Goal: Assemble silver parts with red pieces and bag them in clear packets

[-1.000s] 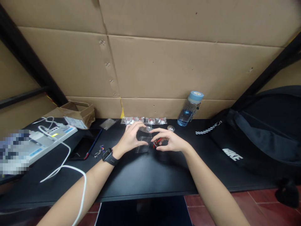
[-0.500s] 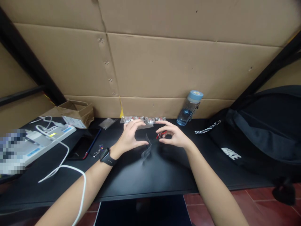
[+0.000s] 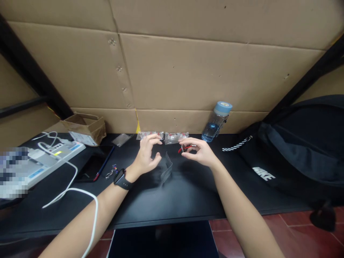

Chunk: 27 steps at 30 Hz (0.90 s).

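My left hand (image 3: 148, 154), a dark watch on its wrist, holds nothing; its thumb and fingers are curved and apart. Just right of its thumb a clear plastic bag (image 3: 166, 169) stands crumpled and tilted over the black desk, touched by neither hand. Between the thumb and fingers of my right hand (image 3: 198, 152) is a small metallic item with a red cord (image 3: 184, 148); its exact kind is too small to make out. Behind the hands, several small clear packets (image 3: 176, 138) with shiny and red contents lie along the back of the desk.
A blue-lidded water bottle (image 3: 217, 122) stands at the back right, beside a black backpack (image 3: 301, 150). Leftward are an open cardboard box (image 3: 85, 129), a phone (image 3: 95, 164), a small keychain (image 3: 111, 172), a power strip (image 3: 57, 161) and a white cable (image 3: 91, 195) crossing my left forearm.
My left hand has drawn away leftward from the plastic bag, which now stands apart from its thumb. The right hand's fingers have closed further around the small item with the red cord.
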Tool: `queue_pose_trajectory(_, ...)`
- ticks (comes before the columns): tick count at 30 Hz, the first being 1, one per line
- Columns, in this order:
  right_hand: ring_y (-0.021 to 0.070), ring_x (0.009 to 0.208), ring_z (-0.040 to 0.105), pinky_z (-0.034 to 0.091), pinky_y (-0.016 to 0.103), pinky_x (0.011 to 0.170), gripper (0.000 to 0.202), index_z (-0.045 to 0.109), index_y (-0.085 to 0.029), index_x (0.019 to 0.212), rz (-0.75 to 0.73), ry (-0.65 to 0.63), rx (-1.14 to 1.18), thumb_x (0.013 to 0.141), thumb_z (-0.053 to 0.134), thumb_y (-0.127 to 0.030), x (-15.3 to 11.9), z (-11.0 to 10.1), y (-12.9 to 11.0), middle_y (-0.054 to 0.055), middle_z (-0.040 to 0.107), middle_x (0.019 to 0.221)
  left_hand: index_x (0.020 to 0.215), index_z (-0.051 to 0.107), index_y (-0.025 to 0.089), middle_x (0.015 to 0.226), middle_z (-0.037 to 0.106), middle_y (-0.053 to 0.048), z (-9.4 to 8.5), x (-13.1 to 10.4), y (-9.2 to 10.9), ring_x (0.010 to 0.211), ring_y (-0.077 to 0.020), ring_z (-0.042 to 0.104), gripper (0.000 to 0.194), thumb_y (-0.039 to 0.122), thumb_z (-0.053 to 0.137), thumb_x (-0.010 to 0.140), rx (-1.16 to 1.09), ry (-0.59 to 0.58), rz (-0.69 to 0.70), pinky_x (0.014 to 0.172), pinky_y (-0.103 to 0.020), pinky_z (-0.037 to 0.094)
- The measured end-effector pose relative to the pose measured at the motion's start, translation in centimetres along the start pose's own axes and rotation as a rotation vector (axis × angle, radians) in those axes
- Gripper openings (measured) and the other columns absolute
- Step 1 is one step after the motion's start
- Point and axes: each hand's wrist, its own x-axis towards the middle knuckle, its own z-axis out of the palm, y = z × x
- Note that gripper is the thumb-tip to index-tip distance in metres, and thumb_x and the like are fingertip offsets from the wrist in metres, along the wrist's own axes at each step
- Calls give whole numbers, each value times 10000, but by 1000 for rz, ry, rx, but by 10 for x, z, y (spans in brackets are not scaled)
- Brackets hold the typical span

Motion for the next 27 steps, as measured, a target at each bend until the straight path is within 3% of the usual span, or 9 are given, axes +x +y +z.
queue_pose_trajectory(2,216,1001,685,615,338,818,389,727,-238,1160,36,66,10,783,788,-313,0,-8,5,100,661,1295,1179,555,225,1262,609,-100,1,0,-5,1241,-266,546,350,150,560,838,-89,-129,-65,1076,-454,384)
queue_pose_trajectory(6,210,991,674,613,342,830,426,716,-248,1170,93,171,37,760,806,-326,-1,-23,12,91,668,1290,1376,430,249,1289,622,-105,13,-6,-12,1227,-244,574,532,223,607,875,-315,-437,-148,1053,-410,420)
queue_pose_trajectory(11,231,1009,672,621,361,828,435,718,-238,1159,132,212,27,750,815,-352,-2,-30,16,97,667,1289,1429,329,240,946,690,-24,23,-10,-19,883,-164,662,515,296,537,961,-498,-548,-251,874,-321,494)
queue_pose_trajectory(13,238,1017,669,621,370,835,444,718,-238,1162,138,211,24,747,817,-360,-2,-30,16,98,670,1282,1445,327,229,965,679,-33,8,-6,-31,873,-162,651,527,317,526,965,-444,-505,-266,847,-310,499)
queue_pose_trajectory(15,237,1016,666,619,375,845,453,717,-240,1168,142,211,24,745,819,-363,-2,-30,15,97,672,1280,1448,357,225,1062,673,-62,-19,-1,-54,933,-184,647,526,323,515,956,-284,-381,-302,879,-331,499)
queue_pose_trajectory(17,234,1008,664,617,378,853,458,715,-240,1172,143,219,30,744,820,-363,-2,-30,14,98,670,1281,1381,459,216,1198,649,-89,-54,4,-86,1048,-225,632,465,321,506,931,-70,-209,-380,959,-378,480)
queue_pose_trajectory(20,227,1004,658,616,373,853,458,712,-242,1175,143,230,37,745,821,-358,-2,-31,13,95,668,1282,1296,566,227,1200,674,-75,-101,10,-139,1073,-257,638,418,268,423,906,192,-63,-563,961,-406,490)
queue_pose_trajectory(23,224,1009,655,616,367,850,448,711,-247,1174,141,225,40,751,817,-350,-3,-31,13,91,668,1282,1282,589,211,1219,687,-86,-119,13,-177,1083,-264,651,440,234,406,882,391,-102,-646,975,-389,486)
queue_pose_trajectory(27,226,1003,660,617,366,847,433,716,-244,1160,132,206,60,751,817,-345,-3,-32,12,95,666,1289,1273,600,192,1100,730,-96,-104,5,-198,1042,-267,675,463,215,487,825,534,-360,-687,939,-353,501)
